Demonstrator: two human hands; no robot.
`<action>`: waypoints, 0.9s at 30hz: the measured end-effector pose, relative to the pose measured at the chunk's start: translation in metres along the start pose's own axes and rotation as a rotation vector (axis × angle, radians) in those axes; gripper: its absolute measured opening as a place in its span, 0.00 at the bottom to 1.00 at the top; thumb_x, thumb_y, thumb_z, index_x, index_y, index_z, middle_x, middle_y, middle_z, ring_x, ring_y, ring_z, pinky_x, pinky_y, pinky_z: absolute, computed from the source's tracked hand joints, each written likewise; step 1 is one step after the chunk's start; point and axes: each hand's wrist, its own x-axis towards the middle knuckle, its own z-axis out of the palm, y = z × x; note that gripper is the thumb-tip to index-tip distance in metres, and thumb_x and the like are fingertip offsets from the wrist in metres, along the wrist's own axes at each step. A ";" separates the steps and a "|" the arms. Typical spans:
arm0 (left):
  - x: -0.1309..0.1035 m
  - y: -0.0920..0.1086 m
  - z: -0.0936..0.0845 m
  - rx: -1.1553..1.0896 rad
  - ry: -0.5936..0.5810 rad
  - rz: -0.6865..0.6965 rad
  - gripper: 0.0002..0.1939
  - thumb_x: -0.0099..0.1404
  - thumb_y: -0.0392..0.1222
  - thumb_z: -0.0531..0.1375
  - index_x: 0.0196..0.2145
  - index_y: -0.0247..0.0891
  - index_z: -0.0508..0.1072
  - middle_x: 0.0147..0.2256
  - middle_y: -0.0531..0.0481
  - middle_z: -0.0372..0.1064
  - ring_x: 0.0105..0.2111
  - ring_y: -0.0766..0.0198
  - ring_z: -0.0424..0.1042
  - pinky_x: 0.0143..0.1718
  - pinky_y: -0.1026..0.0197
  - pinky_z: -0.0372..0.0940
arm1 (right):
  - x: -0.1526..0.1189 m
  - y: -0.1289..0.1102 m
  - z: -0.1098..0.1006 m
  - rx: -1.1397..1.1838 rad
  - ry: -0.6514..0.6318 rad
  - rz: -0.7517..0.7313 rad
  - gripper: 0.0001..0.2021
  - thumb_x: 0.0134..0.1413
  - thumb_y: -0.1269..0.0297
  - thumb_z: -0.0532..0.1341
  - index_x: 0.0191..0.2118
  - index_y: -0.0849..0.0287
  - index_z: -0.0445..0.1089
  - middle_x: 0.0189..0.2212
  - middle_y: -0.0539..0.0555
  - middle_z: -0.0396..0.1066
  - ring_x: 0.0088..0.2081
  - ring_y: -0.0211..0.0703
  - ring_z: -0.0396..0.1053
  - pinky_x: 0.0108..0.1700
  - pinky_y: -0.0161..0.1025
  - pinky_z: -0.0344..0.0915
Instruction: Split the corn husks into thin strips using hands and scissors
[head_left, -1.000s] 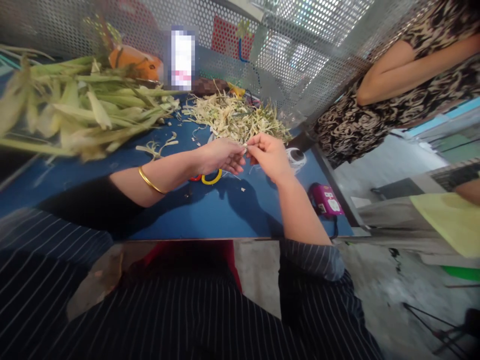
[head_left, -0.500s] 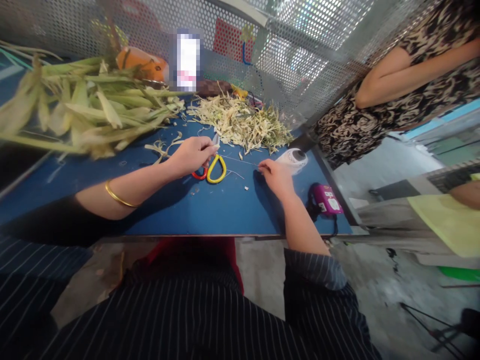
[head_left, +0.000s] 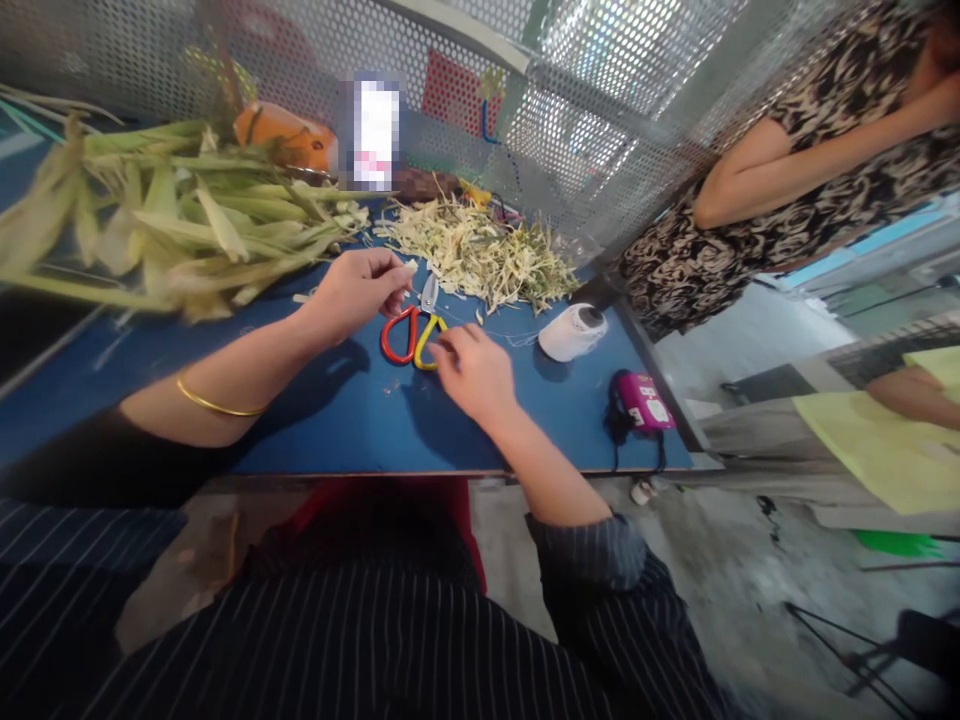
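My left hand (head_left: 364, 290) is pinched around a small pale piece of husk (head_left: 410, 266), above the table. Scissors (head_left: 430, 295) with one red and one yellow handle lie on the blue table beneath and between my hands. Over the yellow handle is my right hand (head_left: 476, 370), its fingers curled and slightly blurred; whether it grips the thin thread cannot be made out. A white thread spool (head_left: 568, 333) sits to the right, with loose thread trailing from it toward the scissors. Behind the scissors lies a heap of shredded husk strips (head_left: 487, 245).
Long green husks (head_left: 187, 215) cover the table's left back. A purple box (head_left: 646, 402) with a black cord is near the right edge. Behind stands a perforated metal screen (head_left: 600, 110). A person in a patterned dress (head_left: 697, 250) stands beyond the table's right side.
My right hand has moved left, from near the spool to the yellow handle. My left hand has shifted slightly left and up, uncovering the red handle and scissor blades.
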 end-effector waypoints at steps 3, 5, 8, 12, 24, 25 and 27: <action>-0.002 0.003 -0.003 -0.018 0.015 0.002 0.10 0.63 0.36 0.59 0.23 0.36 0.70 0.20 0.53 0.65 0.19 0.73 0.65 0.25 0.70 0.64 | 0.025 -0.032 0.020 -0.076 -0.070 0.063 0.21 0.60 0.50 0.50 0.47 0.64 0.64 0.39 0.64 0.72 0.40 0.56 0.71 0.39 0.46 0.66; -0.002 0.003 -0.005 -0.041 0.023 -0.020 0.10 0.63 0.36 0.60 0.23 0.36 0.70 0.20 0.53 0.65 0.19 0.73 0.65 0.25 0.70 0.64 | 0.037 -0.039 0.026 -0.114 -0.125 0.106 0.18 0.59 0.57 0.53 0.48 0.66 0.62 0.39 0.66 0.73 0.40 0.57 0.72 0.39 0.47 0.67; 0.000 0.001 -0.009 -0.089 0.020 -0.066 0.10 0.63 0.37 0.59 0.23 0.35 0.69 0.20 0.53 0.65 0.18 0.73 0.66 0.24 0.70 0.64 | 0.035 -0.032 0.020 -0.121 -0.225 0.147 0.15 0.55 0.67 0.53 0.48 0.64 0.61 0.36 0.64 0.74 0.38 0.55 0.73 0.38 0.46 0.67; 0.004 -0.004 -0.013 -0.139 0.014 -0.087 0.10 0.63 0.35 0.58 0.23 0.35 0.69 0.20 0.54 0.65 0.18 0.73 0.66 0.22 0.69 0.64 | 0.007 -0.013 -0.002 -0.170 -0.334 0.142 0.16 0.49 0.68 0.56 0.46 0.63 0.62 0.38 0.66 0.73 0.37 0.57 0.74 0.35 0.46 0.67; 0.005 -0.005 -0.013 -0.200 0.031 -0.157 0.10 0.62 0.35 0.59 0.23 0.35 0.69 0.20 0.52 0.65 0.18 0.73 0.65 0.23 0.68 0.65 | -0.061 0.056 -0.036 0.310 -0.492 0.350 0.28 0.46 0.65 0.61 0.57 0.55 0.63 0.37 0.56 0.75 0.36 0.50 0.73 0.37 0.43 0.65; 0.004 -0.005 -0.013 -0.198 0.032 -0.160 0.10 0.62 0.35 0.59 0.23 0.35 0.69 0.20 0.52 0.65 0.18 0.72 0.65 0.23 0.68 0.65 | -0.065 0.058 -0.036 0.503 -0.500 0.381 0.28 0.46 0.67 0.61 0.56 0.56 0.62 0.36 0.55 0.74 0.34 0.48 0.72 0.36 0.42 0.66; 0.004 -0.006 -0.013 -0.192 0.022 -0.160 0.10 0.63 0.34 0.59 0.23 0.34 0.69 0.20 0.52 0.65 0.18 0.72 0.65 0.23 0.67 0.66 | -0.071 0.060 -0.037 0.875 -0.474 0.452 0.28 0.45 0.68 0.62 0.56 0.56 0.62 0.35 0.53 0.72 0.29 0.42 0.71 0.34 0.41 0.66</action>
